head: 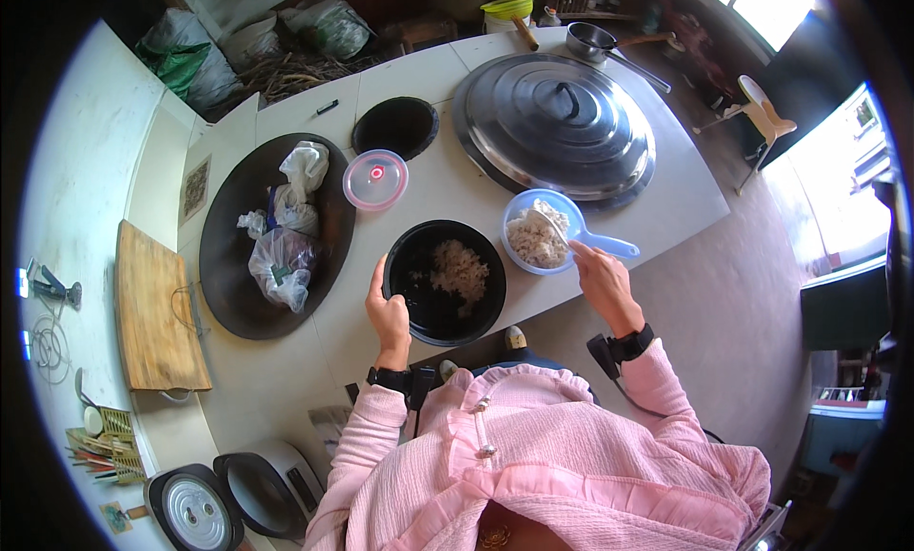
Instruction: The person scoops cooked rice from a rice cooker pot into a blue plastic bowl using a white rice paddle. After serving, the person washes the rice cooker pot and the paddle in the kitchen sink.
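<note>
My left hand [389, 312] grips the left rim of a black inner pot [400, 322], which stands tilted or level at the counter's front edge with some cooked rice [460, 273] in it. To its right is a blue plastic bowl with a handle [607, 244], heaped with rice [535, 240]. My right hand [603, 280] holds a spoon or rice paddle [550, 225] whose head rests in the bowl's rice. A round clear lid with a pink rim [375, 180] lies behind the black pot.
A large metal wok lid [557, 123] covers the back right of the counter. A wok [228, 265] holding plastic bags [282, 258] is at the left, beside a wooden cutting board [153, 308]. A saucepan [591, 43] stands at the far edge; an open rice cooker [268, 490] is at lower left.
</note>
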Available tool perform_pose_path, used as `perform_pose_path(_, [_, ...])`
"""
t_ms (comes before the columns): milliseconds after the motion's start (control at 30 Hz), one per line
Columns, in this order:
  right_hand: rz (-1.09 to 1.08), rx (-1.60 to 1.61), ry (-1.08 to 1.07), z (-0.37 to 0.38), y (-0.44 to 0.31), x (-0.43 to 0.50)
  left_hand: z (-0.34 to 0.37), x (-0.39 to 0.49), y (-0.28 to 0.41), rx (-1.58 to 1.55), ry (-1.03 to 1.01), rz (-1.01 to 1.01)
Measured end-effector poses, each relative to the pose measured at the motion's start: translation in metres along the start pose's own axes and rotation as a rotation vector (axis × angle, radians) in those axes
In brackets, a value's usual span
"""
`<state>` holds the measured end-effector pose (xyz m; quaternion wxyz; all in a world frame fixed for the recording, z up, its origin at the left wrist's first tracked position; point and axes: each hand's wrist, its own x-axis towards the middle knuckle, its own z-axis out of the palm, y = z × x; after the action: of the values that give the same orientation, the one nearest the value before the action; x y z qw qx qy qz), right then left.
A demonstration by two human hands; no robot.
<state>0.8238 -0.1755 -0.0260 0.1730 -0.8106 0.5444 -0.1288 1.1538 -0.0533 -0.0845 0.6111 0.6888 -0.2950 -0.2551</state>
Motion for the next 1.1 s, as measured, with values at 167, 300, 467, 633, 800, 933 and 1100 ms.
perform_pose_path(167, [-0.001, -0.009, -0.051, 0.012, 0.004, 0.022, 0.001, -0.003, 0.001, 0.007, 0.011, -0.011])
perform_pose_path(300, [-0.074, 0.076, 0.075, -0.005, -0.004, 0.025, 0.002, -0.006, -0.001, 0.015, 0.024, 0.013])
perform_pose_path(467, [-0.271, 0.276, -0.199, -0.008, -0.040, 0.015, 0.005, -0.013, 0.004, 0.106, 0.032, 0.103])
perform_pose_path(633, [-0.300, -0.010, -0.418, 0.014, -0.069, 0.020, 0.009, -0.017, 0.007, 0.113, 0.013, 0.100])
perform_pose_path(800, [-0.349, -0.152, -0.477, 0.035, -0.075, 0.028, 0.012, -0.019, 0.003, 0.118, 0.023, 0.129])
perform_pose_path(933, [-0.281, 0.028, -0.523, 0.055, -0.076, 0.036, 0.014, -0.020, 0.003, 0.140, 0.046, 0.141])
perform_pose_path(1100, [-0.260, 0.114, -0.562, 0.075, -0.072, 0.045, 0.016, -0.020, 0.008, 0.177, 0.045, 0.176])
